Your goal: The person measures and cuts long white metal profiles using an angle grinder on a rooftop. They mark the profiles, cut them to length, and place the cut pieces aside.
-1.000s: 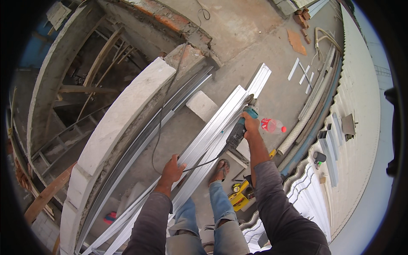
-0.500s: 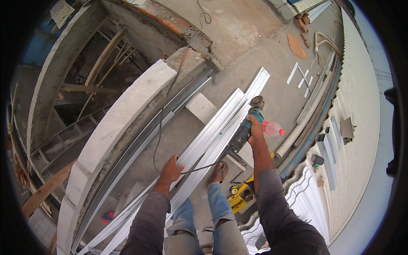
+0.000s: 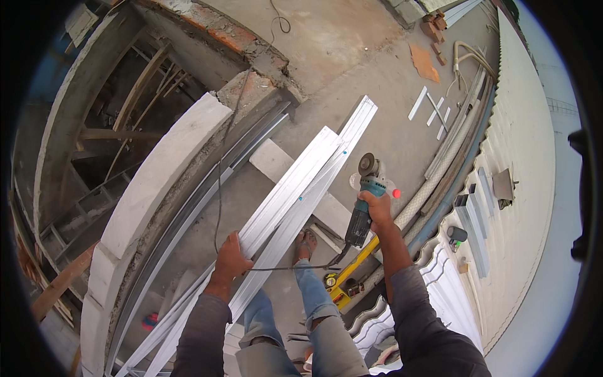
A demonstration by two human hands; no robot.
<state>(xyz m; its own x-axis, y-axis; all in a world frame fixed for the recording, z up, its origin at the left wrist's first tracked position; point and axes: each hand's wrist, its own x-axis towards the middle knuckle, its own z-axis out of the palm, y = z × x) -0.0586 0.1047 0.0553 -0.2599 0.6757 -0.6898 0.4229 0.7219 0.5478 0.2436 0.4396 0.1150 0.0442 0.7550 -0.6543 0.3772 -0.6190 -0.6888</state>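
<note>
My right hand (image 3: 377,210) is closed round the teal and black body of an angle grinder (image 3: 359,227). Its disc (image 3: 367,164) points up and away, apart from the metal to its left. Long silvery metal profiles (image 3: 286,188) run diagonally from the lower left to the upper middle, with small blue marks on them. My left hand (image 3: 231,259) grips the left edge of these profiles. From the grinder's tail the black power cord (image 3: 292,268) crosses over the profiles to my left hand; whether the fingers hold it too is hidden.
Pale blocks (image 3: 271,158) lie beneath the profiles. A low white block wall (image 3: 166,169) edges a deep opening on the left. At right lie a yellow spirit level (image 3: 358,257), long pipes (image 3: 433,182) and corrugated sheeting (image 3: 521,163). My sandalled foot (image 3: 306,244) stands beside the profiles.
The grinder has moved right, off the profiles, and its disc now stands clear of them. A clear bottle with a red cap is now mostly covered by it. My left hand keeps its grip.
</note>
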